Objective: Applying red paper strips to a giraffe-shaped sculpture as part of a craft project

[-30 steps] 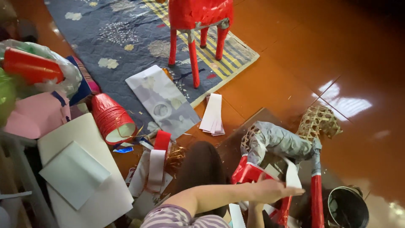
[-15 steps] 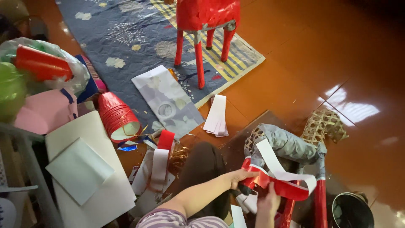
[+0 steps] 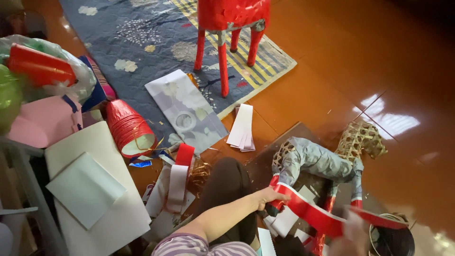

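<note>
A woven bamboo animal frame (image 3: 361,139) lies on the floor in front of me, its body wrapped in grey paper (image 3: 318,161). My left hand (image 3: 268,196) pinches one end of a long red paper strip (image 3: 308,212) against the frame's front leg. The strip runs down to the right, where my right hand (image 3: 350,231), blurred by motion, holds it stretched out. Several legs of the frame carry red wrapping near their lower ends.
A finished red animal figure (image 3: 231,19) stands on a blue patterned rug (image 3: 142,42). White paper strips (image 3: 241,125), a grey printed sheet (image 3: 187,109), a red ribbed cone (image 3: 127,129), white sheets (image 3: 90,189) and red-and-white strips (image 3: 180,173) lie to the left. A dark pot (image 3: 391,241) sits bottom right.
The red strip, bunched near the frame's leg before, is now drawn out long toward the right. My right hand has moved right and down with it; my left hand stays at the leg.
</note>
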